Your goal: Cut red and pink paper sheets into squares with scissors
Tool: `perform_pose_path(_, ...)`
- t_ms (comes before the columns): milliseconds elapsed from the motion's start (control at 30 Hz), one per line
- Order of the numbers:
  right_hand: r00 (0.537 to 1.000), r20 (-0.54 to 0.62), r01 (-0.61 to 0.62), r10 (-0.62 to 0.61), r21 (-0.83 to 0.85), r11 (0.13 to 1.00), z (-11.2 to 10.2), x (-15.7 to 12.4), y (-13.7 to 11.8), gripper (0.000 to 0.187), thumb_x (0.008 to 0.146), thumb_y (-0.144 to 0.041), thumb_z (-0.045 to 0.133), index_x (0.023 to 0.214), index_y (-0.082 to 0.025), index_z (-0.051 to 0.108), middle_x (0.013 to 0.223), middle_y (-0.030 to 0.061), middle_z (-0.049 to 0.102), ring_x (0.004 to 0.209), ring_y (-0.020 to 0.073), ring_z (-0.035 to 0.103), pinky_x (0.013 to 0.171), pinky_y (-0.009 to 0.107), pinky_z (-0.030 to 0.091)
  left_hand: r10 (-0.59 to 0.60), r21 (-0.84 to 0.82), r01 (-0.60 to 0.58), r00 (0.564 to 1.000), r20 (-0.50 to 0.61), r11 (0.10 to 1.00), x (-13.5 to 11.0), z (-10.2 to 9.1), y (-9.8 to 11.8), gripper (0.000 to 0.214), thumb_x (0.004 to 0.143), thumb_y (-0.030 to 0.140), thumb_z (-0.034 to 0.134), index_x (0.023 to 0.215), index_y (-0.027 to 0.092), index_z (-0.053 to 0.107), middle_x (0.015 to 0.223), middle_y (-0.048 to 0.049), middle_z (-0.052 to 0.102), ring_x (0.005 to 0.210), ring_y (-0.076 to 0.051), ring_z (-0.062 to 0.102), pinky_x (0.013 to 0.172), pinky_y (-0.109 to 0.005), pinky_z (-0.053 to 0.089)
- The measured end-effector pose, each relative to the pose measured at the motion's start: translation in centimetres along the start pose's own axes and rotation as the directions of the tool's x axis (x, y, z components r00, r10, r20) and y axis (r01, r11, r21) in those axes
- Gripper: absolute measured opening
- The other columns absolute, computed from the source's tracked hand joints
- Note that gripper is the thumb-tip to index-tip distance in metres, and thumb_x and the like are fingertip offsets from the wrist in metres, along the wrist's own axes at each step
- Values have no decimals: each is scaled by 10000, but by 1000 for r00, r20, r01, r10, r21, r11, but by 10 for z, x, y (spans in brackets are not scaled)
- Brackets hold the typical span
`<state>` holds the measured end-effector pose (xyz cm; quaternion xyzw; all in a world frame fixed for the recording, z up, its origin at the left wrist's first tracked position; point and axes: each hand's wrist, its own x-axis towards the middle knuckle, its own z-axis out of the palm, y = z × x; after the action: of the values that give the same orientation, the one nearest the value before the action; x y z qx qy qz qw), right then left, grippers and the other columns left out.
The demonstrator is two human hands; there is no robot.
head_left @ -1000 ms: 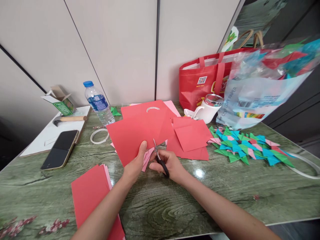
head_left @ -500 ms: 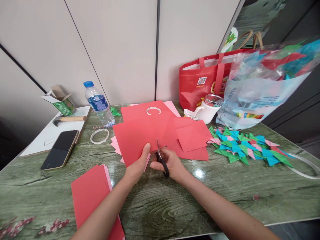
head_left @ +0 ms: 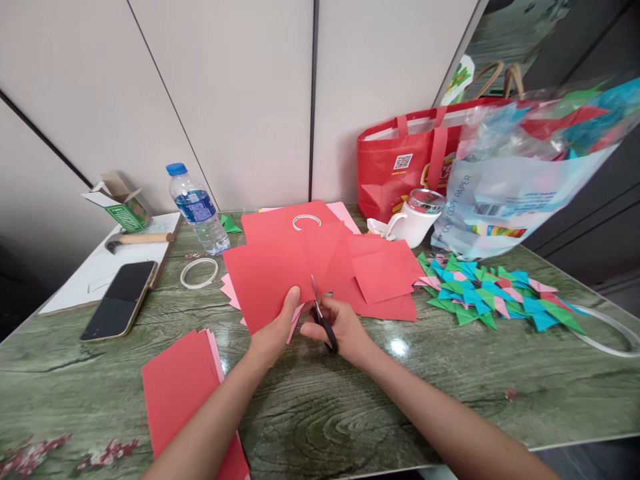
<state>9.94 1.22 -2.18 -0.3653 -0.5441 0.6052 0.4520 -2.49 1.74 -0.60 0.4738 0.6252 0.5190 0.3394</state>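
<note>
A sheet of red paper [head_left: 265, 277] is pinched in my left hand [head_left: 275, 333], the thumb lying on top near its lower edge. My right hand [head_left: 345, 330] is closed on black-handled scissors [head_left: 327, 330], whose blades point away from me across the red sheet. Under and behind this sheet lie more red and pink papers. Smaller red pieces [head_left: 385, 275] overlap to the right of the scissors. A roll of tape [head_left: 307, 219] rests on the back sheet, its near part covered by the held paper.
Left: a stack of red and pink paper [head_left: 180, 387], phone [head_left: 120, 300], hammer [head_left: 145, 238], small box [head_left: 120, 207], another tape roll [head_left: 199, 273] and water bottle [head_left: 200, 213]. Right: folded paper pieces [head_left: 490, 293], white mug [head_left: 415, 220], red bag [head_left: 385, 173] and plastic bag [head_left: 500, 200].
The held red sheet has shifted slightly left, and the scissor tips have moved a little left with it. Both hands keep their grip in nearly the same place.
</note>
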Motion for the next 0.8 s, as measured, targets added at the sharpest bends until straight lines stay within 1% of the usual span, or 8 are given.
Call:
perform_pose_path(200, 1000, -7, -24, 24, -6, 1000, 1, 0, 0, 396, 558, -424, 706, 770, -143, 524, 516, -60, 445, 447, 69, 384, 425, 202, 303, -10, 12, 10, 1000, 4, 1000, 1, 0, -1, 437, 664, 509, 535, 987, 215, 525, 1118, -71, 548, 1047, -194, 499, 956, -341, 340)
perform_pose_path(333, 1000, -5, -25, 25, 11, 1000, 1, 0, 1, 389, 563, -414, 704, 774, -143, 521, 508, -62, 443, 443, 68, 386, 426, 203, 312, 20, -11, -21, 1000, -4, 1000, 1, 0, -2, 445, 669, 499, 537, 1014, 218, 521, 1129, -64, 548, 1040, -187, 506, 948, -328, 351)
perform_pose_path(533, 996, -82, -32, 29, -32, 999, 1, 0, -2, 399, 511, -414, 730, 708, -164, 489, 598, -28, 503, 506, 86, 431, 465, 215, 350, 26, 8, -27, 999, 24, 1000, -1, 0, 2, 464, 678, 478, 544, 1048, 198, 531, 1150, -78, 542, 1065, -203, 497, 942, -331, 359)
perform_pose_path(667, 995, -91, -38, 34, -42, 998, 2, 0, -3, 387, 516, -408, 729, 692, -166, 484, 600, -26, 502, 505, 87, 428, 460, 212, 344, 9, 46, -11, 999, 34, 999, -3, 0, 4, 450, 691, 463, 538, 1047, 188, 529, 1157, -88, 535, 1074, -206, 488, 949, -343, 353)
perform_pose_path(800, 994, -95, -52, 49, -28, 998, 2, 0, -2, 387, 508, -393, 738, 677, -166, 475, 581, -34, 490, 485, 78, 415, 452, 209, 342, 28, 11, -28, 999, 23, 1000, -2, 1, 0, 449, 692, 470, 533, 1048, 196, 524, 1125, -80, 553, 1056, -200, 499, 935, -342, 365)
